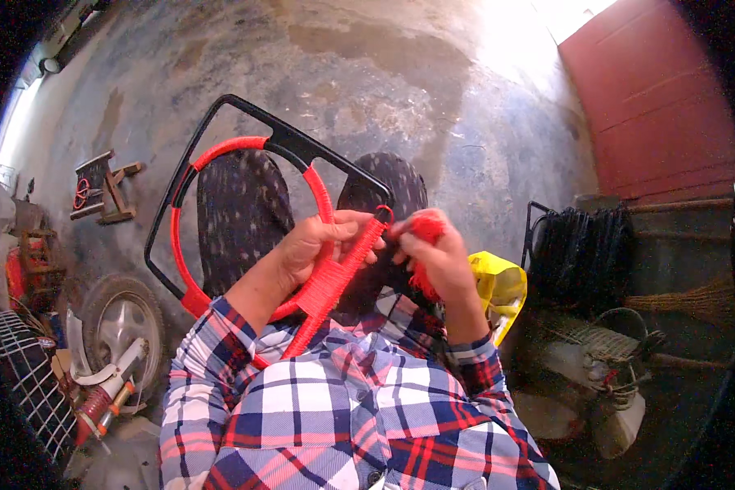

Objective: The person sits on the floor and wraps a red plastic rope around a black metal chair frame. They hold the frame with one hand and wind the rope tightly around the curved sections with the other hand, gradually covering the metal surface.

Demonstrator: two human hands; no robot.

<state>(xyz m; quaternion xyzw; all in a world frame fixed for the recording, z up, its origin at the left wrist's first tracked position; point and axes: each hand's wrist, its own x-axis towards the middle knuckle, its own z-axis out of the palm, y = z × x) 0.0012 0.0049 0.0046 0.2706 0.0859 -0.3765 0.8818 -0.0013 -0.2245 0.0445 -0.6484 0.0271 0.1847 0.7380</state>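
A black rectangular frame point(199, 155) with a ring point(177, 237) inside it rests across my lap. Red cord is wound tightly round most of the ring and along the frame's near right bar point(332, 282); the far side of the frame is bare black. My left hand point(322, 242) is closed round the wrapped part, fingers just below the frame's right corner. Close beside that corner, my right hand point(439, 260), a little blurred, grips a loose bundle of red cord point(425, 229). A small red loop of cord point(385, 213) circles the corner.
A yellow bag point(498, 286) stands by my right knee. Further right are a stack of black frames point(584, 253), a straw broom point(686, 300) and a red panel point(653, 98). On the left lie a wheel point(124, 322), a wire rack point(28, 376) and a small stool point(106, 188).
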